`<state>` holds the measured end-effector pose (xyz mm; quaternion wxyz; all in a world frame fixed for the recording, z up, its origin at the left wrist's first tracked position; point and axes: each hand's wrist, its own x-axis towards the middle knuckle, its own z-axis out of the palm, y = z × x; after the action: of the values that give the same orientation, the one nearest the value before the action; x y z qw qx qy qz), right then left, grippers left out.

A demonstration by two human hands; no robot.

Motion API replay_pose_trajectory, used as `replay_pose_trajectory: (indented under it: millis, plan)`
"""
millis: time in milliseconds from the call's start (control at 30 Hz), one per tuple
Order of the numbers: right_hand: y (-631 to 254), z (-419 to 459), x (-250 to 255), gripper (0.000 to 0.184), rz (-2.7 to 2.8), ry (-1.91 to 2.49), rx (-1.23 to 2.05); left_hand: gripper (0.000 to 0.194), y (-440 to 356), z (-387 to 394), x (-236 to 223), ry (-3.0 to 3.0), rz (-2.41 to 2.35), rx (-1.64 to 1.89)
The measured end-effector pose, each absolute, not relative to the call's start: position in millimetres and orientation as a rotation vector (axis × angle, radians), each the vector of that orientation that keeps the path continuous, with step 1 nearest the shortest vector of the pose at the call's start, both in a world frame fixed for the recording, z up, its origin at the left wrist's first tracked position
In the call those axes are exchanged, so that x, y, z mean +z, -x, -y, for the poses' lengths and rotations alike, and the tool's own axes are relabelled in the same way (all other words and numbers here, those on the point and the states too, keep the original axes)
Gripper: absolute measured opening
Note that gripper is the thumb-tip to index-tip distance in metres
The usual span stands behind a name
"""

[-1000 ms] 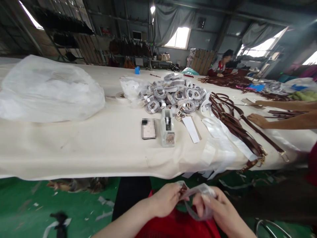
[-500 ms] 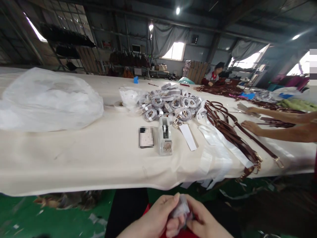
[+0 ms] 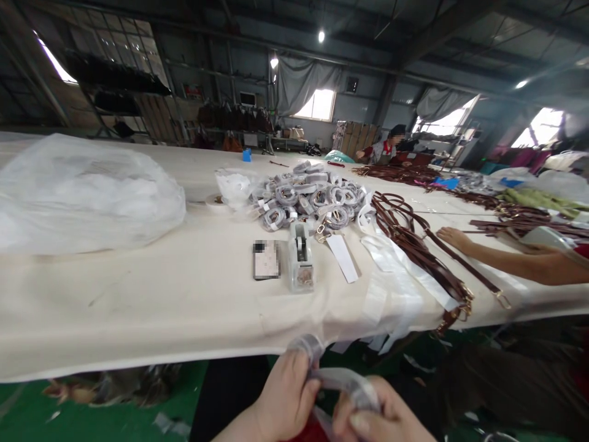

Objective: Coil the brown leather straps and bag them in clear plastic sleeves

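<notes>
At the table's near edge, a strap wrapped in pale grey translucent film (image 3: 343,379) is stretched in a loose curve between my two hands. My left hand (image 3: 286,393) is closed round one part of it, with a rolled loop standing up past the fingers. My right hand (image 3: 384,414), lower and to the right, grips the other end. What lies inside the film is hard to make out. Beyond them on the table stand a clear tape dispenser (image 3: 302,261) and a phone (image 3: 266,260). A pile of similar coiled, film-wrapped straps (image 3: 313,193) lies farther back.
Brown straps with gold clasps (image 3: 418,252) lie to the right beside white strips (image 3: 396,270) and a white card (image 3: 343,258). A co-worker's arm (image 3: 506,258) reaches in from the right. A large plastic bag (image 3: 92,196) occupies the left. Another person (image 3: 389,147) works at the back.
My hands have moved apart and slightly up, drawing the wrapped strap from a bunched clump into an open curve. The co-worker's arms at right have shifted; one now reaches across the straps.
</notes>
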<state>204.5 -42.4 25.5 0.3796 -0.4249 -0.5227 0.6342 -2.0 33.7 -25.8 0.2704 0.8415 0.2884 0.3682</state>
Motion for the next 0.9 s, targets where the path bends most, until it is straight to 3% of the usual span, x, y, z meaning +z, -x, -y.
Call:
replay_pose_trajectory:
  millis: [100, 200, 233, 300, 367, 567, 700, 900]
  plan:
    - [-226.4, 24.0, 23.1, 0.042, 1.290, 1.322, 1.307, 0.051, -6.2, -19.5, -13.3, -2.127, -0.783, 0.732]
    - [-234.0, 17.1, 17.1, 0.027, 1.507, 1.588, 0.882, 0.068, -16.1, -11.5, -1.1, -1.527, -0.796, 0.515]
    - [-232.6, 19.2, 15.0, 0.036, 1.573, 1.590, 0.839, 0.072, -18.4, -10.4, 0.4, -1.361, -0.774, 0.472]
    - [-224.6, 26.5, 10.9, 0.059, 1.694, 1.517, 0.956, 0.077, -21.1, -9.8, 1.1, -1.164, -0.708, 0.433]
    - [-212.6, 32.1, 6.7, 0.064, 1.752, 1.459, 1.106, 0.079, -22.0, -10.4, 2.6, -1.062, -0.651, 0.435]
    - [-188.8, 21.0, -0.5, 0.022, 1.654, 1.335, 1.248, 0.076, -21.1, -14.0, 24.5, -0.820, -0.631, 0.569]
    - [-181.3, 19.6, -0.6, 0.036, 1.704, 1.311, 1.315, 0.073, -20.4, -18.8, 35.2, -0.765, -0.654, 0.607]
    - [-169.8, 34.1, 1.7, 0.026, 1.700, 1.111, 1.695, 0.056, -13.4, -36.5, 12.8, -1.064, -0.796, 0.885]
